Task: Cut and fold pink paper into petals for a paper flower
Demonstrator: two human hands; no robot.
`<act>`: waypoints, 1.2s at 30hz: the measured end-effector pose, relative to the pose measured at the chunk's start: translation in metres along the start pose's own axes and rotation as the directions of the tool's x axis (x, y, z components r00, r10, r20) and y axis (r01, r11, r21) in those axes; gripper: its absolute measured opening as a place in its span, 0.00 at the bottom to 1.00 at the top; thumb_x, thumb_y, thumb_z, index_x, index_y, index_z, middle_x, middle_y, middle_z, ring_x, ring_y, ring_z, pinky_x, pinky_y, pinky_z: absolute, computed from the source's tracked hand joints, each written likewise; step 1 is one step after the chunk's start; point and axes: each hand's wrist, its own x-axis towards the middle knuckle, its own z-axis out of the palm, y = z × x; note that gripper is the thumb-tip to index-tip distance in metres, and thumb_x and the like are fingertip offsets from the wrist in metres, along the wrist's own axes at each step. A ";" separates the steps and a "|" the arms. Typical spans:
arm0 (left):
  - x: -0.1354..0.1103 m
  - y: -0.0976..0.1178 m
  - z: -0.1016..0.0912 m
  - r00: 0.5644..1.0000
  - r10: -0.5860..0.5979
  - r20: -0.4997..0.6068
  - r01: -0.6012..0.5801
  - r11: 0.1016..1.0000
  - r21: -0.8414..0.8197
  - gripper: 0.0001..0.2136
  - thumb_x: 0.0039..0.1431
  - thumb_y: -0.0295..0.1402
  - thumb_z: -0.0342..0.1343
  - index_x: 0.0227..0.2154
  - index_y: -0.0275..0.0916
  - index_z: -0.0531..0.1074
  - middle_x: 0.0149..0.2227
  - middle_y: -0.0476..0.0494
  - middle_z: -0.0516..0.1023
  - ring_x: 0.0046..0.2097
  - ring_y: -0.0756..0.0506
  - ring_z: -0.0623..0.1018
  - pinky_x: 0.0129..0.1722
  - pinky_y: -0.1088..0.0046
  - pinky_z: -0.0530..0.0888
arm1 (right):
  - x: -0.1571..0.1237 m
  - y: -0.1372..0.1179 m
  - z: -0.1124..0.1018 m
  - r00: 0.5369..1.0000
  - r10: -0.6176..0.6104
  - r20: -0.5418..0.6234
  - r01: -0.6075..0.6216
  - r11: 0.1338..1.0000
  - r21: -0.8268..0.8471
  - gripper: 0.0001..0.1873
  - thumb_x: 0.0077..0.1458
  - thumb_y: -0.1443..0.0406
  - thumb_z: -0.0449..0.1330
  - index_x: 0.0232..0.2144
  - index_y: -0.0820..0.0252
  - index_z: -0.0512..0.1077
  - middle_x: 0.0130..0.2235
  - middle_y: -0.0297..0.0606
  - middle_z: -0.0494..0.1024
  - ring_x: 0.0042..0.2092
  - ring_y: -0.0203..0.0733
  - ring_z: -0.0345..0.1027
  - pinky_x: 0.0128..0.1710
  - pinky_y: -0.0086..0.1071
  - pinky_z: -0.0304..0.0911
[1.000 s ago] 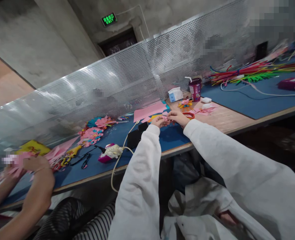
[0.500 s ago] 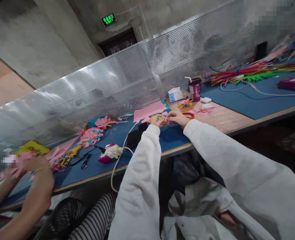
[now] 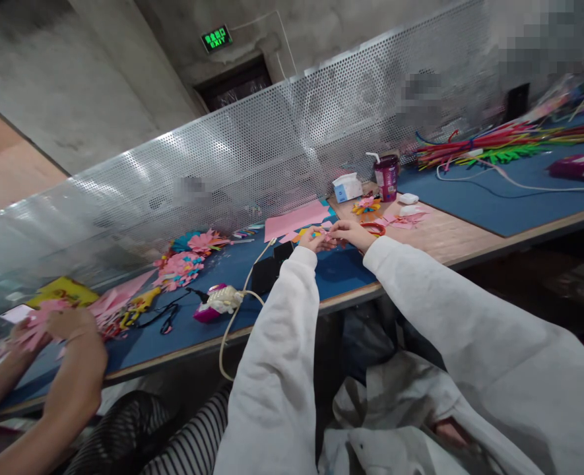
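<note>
My left hand (image 3: 314, 239) and my right hand (image 3: 352, 232) meet over the blue mat (image 3: 341, 270) on the long table, both in white sleeves. Their fingers are pinched together on a small pink paper piece (image 3: 327, 233) held between them. Pink paper sheets (image 3: 294, 220) lie just behind my hands. Red-handled scissors (image 3: 375, 228) rest right of my right hand. A black object (image 3: 270, 269) sits just left of my left wrist.
A glue gun (image 3: 217, 301) with a cream cord lies to the left near a pile of paper flowers (image 3: 185, 262). A purple cup (image 3: 387, 175) and tissue box (image 3: 347, 187) stand behind. Coloured sticks (image 3: 499, 142) lie far right. Another person's hands (image 3: 68, 330) work at left. A perforated metal screen (image 3: 272, 152) backs the table.
My hands stay in place with small finger movements on the pink piece. The other person's striped leg has shifted a little.
</note>
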 end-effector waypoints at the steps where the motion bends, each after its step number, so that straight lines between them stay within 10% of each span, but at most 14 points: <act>1: 0.000 0.000 0.000 1.000 -0.001 -0.001 0.001 1.000 0.000 0.21 0.40 0.43 0.63 0.31 0.39 0.59 0.19 0.50 0.76 0.23 0.47 0.77 0.26 0.72 0.71 | 0.000 0.000 0.000 1.000 0.000 0.001 0.000 1.000 0.004 0.13 0.39 0.61 0.64 0.25 0.65 0.68 0.21 0.32 0.69 0.22 0.31 0.61 0.16 0.22 0.57; 36: 0.003 -0.005 -0.003 1.000 -0.006 -0.012 0.006 1.000 -0.027 0.18 0.41 0.40 0.63 0.31 0.39 0.60 0.19 0.51 0.75 0.22 0.48 0.76 0.26 0.73 0.71 | -0.001 0.000 0.000 0.998 0.058 0.035 -0.060 0.996 0.067 0.15 0.38 0.60 0.65 0.26 0.63 0.67 0.24 0.33 0.69 0.24 0.33 0.63 0.16 0.23 0.58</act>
